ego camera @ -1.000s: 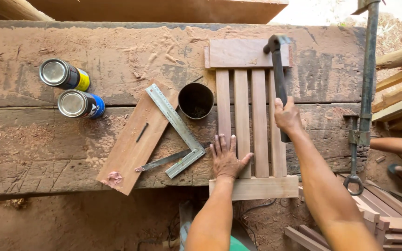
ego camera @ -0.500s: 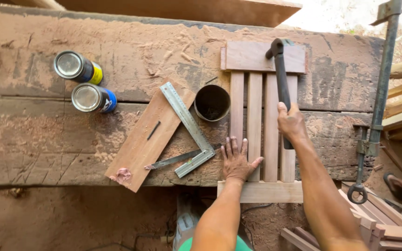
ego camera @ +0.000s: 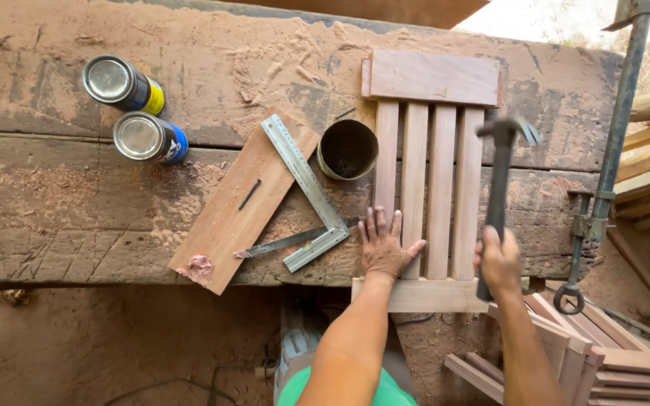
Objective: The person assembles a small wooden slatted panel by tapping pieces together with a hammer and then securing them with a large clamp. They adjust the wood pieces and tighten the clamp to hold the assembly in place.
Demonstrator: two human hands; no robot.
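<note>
Hammer point(ego camera: 499, 192) raised, yellow-banded can point(ego camera: 123, 84) – blue-banded can point(ego camera: 150, 137)

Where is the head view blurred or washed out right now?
Head view: the hammer head is smeared by motion blur; the top right corner is blown out white by daylight; both hands, left and right, and the slatted frame stay sharp, with soft, even light.

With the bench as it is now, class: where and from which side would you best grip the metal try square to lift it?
Probably by the thick stock, the short arm at the near edge of the workbench, coming from the near side. The long ruled blade lies flat on the wooden board, offering little to pinch. The left hand rests just beside it, while the right hand holds the hammer.
</note>
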